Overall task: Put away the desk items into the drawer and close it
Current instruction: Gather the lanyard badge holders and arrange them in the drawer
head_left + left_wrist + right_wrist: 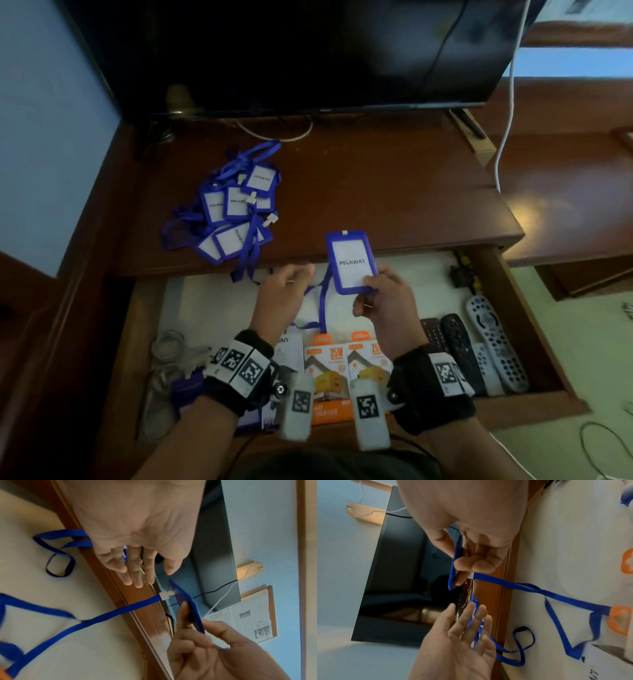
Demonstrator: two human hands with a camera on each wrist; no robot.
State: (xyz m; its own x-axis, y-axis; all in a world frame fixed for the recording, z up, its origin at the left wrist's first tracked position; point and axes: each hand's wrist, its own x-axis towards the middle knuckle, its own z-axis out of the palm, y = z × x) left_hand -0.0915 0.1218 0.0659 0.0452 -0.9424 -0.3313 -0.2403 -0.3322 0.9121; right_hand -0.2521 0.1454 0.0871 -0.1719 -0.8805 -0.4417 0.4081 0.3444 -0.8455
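Note:
My right hand [371, 287] pinches the lower edge of a blue badge holder [351, 262] marked PELAWAT and holds it upright over the open drawer [513, 308]. In the right wrist view the thumb and fingers [465, 562] clamp the badge [455, 563] edge-on. Its blue lanyard [322, 308] trails down onto the drawer's white lining [42, 635]. My left hand [291, 279] hovers by the desk's front edge, fingers [137, 574] straight and holding nothing. A pile of several more blue badges with lanyards [233, 205] lies on the desk top at the left.
Inside the drawer lie orange charger boxes [337, 363], several remotes [479, 342] at the right, and coiled cables [168, 346] at the left. A dark monitor [291, 51] stands at the back of the desk, with a white cable [507, 120] hanging on the right.

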